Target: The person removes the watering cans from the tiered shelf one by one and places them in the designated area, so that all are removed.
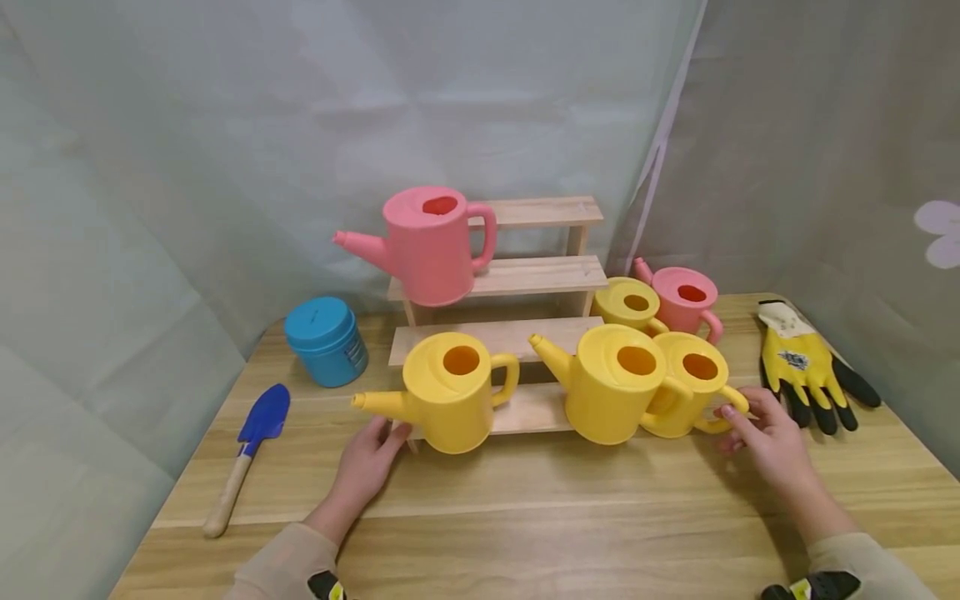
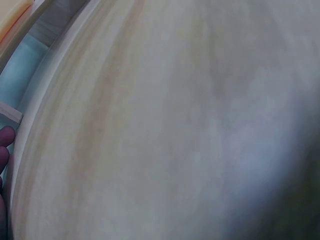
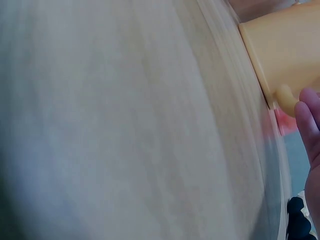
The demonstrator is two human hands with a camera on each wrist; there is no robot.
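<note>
A yellow watering can (image 1: 450, 408) stands on the lowest plank of a stepped wooden shelf (image 1: 528, 408). My left hand (image 1: 367, 458) holds the left end of that plank, thumb in front, below the can's spout. A second yellow watering can (image 1: 607, 400) stands at the plank's right end. Partly behind it, a third yellow watering can (image 1: 678, 417) stands on the table, its handle pinched between the fingers and thumb of my right hand (image 1: 772, 442). In the right wrist view, fingertips (image 3: 305, 112) meet the handle's lower end (image 3: 286, 101). Only a few left fingertips (image 2: 6, 136) show in the left wrist view.
A pink watering can (image 1: 427, 258) stands higher on the shelf. Another pink can (image 1: 678, 312) and a yellow can (image 1: 611, 304) stand behind, right. A blue tub (image 1: 326, 350) and a trowel (image 1: 258, 433) lie left, gloves (image 1: 798, 358) right. Cloth (image 1: 450, 100) hangs behind.
</note>
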